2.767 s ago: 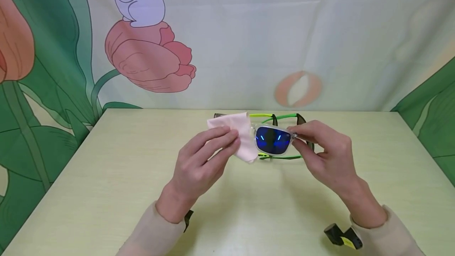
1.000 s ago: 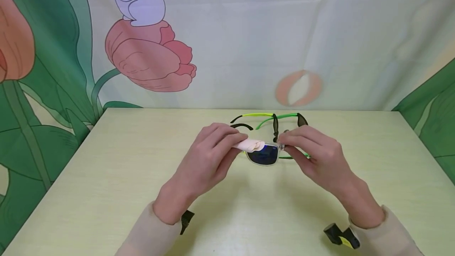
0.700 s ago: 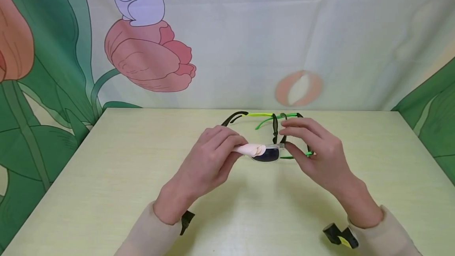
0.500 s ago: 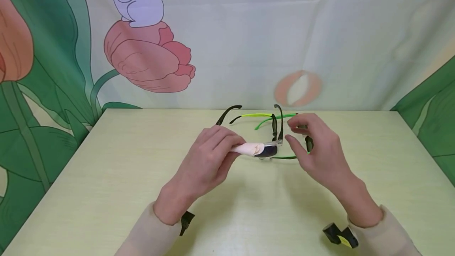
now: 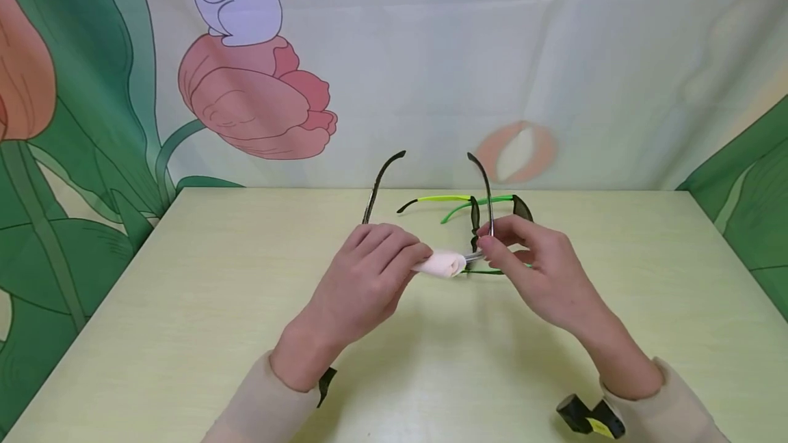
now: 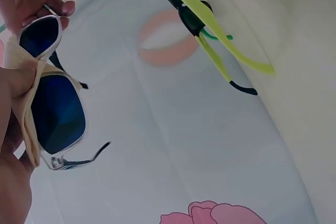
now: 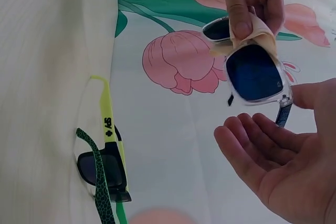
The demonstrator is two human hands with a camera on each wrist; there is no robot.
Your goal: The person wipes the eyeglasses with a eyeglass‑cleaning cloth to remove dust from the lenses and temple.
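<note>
My left hand (image 5: 363, 286) pinches a pale pink cloth (image 5: 442, 263) folded over the bridge and one side of clear-framed sunglasses (image 7: 254, 72) with dark blue lenses. In the left wrist view the thumb presses the cloth (image 6: 25, 114) near the bridge. Both temples stand unfolded, pointing away from me; the right temple (image 5: 490, 200) rises beside my right hand (image 5: 544, 269). That hand has its thumb at the hinge corner, while its other fingers (image 7: 252, 140) lie spread apart from the thumb around the temple. From the head view the lenses are mostly hidden behind the cloth.
Behind the hands on the pale table (image 5: 215, 306) lie sunglasses with yellow-green temples (image 5: 443, 198) and another pair with green temples (image 5: 458, 209). A floral curtain (image 5: 400, 74) hangs past the table's back edge. Small dark devices (image 5: 589, 417) sit at both wrists.
The sunglasses have tipped so the lenses turn from view and the temples rise. My left hand wrapped the cloth over them. My right hand loosened its pinch, moved off, then came back to the hinge.
</note>
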